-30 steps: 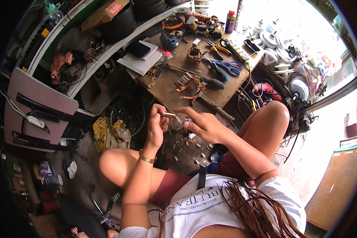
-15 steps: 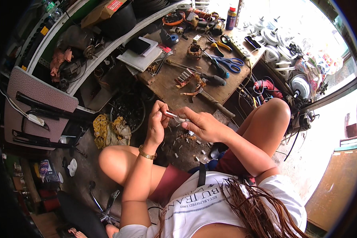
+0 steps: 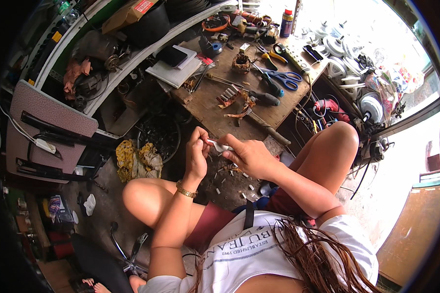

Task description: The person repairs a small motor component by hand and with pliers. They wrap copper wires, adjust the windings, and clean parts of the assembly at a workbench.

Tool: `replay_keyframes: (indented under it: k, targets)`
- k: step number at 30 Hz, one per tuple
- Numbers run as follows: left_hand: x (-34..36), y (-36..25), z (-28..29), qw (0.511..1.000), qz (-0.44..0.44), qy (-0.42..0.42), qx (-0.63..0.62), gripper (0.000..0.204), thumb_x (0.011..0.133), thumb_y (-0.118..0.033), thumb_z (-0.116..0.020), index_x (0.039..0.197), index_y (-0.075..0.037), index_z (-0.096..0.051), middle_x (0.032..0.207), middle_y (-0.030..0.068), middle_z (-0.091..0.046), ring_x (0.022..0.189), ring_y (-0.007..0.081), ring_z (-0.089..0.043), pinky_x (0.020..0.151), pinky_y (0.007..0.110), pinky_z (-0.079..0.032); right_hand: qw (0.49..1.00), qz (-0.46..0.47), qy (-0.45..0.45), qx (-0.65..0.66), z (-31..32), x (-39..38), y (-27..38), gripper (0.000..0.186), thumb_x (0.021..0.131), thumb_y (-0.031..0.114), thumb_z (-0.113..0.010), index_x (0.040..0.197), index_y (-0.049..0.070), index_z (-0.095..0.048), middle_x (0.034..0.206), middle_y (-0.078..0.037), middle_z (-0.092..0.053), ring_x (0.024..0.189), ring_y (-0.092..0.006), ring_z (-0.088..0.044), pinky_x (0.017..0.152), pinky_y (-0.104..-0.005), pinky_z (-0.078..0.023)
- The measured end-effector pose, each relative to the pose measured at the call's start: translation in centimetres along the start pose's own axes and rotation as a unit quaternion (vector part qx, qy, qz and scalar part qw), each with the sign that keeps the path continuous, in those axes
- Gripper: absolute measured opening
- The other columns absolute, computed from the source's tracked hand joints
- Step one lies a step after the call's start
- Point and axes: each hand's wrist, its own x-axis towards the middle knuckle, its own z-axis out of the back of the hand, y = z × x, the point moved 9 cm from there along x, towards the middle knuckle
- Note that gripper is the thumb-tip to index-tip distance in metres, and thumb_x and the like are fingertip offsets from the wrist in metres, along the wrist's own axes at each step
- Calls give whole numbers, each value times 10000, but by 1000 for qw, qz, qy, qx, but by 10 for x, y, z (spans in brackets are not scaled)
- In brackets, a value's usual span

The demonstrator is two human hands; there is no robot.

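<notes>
Between my knees, in front of the table's near edge, my two hands meet. My left hand (image 3: pixel 196 155) is closed, its thumb and fingertips pinching a thin white stick-like piece (image 3: pixel 210 141). My right hand (image 3: pixel 255 157) grips a small pale, tapered object (image 3: pixel 221 147), with the forefinger along it and the thumb beneath. The tapered end touches or nearly touches the white piece; its kind is too small to tell, and my fingers cover part of it. Short white bits (image 3: pixel 218 191) lie scattered on the floor below my hands.
On the wooden table (image 3: pixel 205 115) lie blue-handled scissors (image 3: pixel 284 79), yellow-handled pliers (image 3: pixel 277 57), a screwdriver (image 3: pixel 264 97), a copper-wound coil (image 3: pixel 241 63) and a hammer (image 3: pixel 268 128). A basin of dark scraps (image 3: pixel 159 136) and a yellow cloth (image 3: pixel 127 161) sit at left.
My left hand has shifted slightly right and toward me, its wrist turned a little. My right hand keeps almost the same place and grip.
</notes>
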Motion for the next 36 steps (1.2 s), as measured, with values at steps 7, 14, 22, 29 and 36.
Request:
replay_keyframes:
  k: [7,14,22,29,36]
  targets:
    - [-3,5,-4,1000,-9,17,-17,270,860,-393,-371,786,-135,-387,688,-70,-322,545,10,-258,454,174,-217,972,-50,54,222,-23,6,-32,273,981,296,-482,1180,112,-450,666,-176,-569,661,-391,-590,574,-449,-420]
    - [0,3,6,998,-13,-17,-57,289,853,-427,-390,803,-142,-383,717,-68,-328,537,7,-249,455,182,-181,990,-14,66,126,-14,3,-4,370,989,327,-453,1303,137,-403,613,-191,-504,635,-387,-578,591,-442,-414]
    - [-1,-15,6,997,-68,-2,48,298,815,-424,-394,810,-127,-384,733,-49,-335,555,29,-262,479,203,-201,991,-45,97,77,-13,1,-4,404,995,326,-438,1344,126,-405,743,-191,-586,722,-357,-622,673,-419,-450]
    - [-1,-31,-2,986,-130,14,100,306,791,-401,-397,824,-97,-382,756,-21,-339,583,56,-280,505,225,-233,999,18,24,36,-7,1,5,387,980,344,-447,1319,163,-394,740,-229,-609,707,-434,-598,625,-522,-430]
    - [-3,-32,-4,984,-137,8,114,346,833,-375,-390,853,-29,-395,765,71,-378,682,162,-383,620,304,-351,1000,14,11,15,-6,1,7,385,972,341,-467,1309,170,-396,800,-208,-637,705,-425,-605,611,-518,-442]
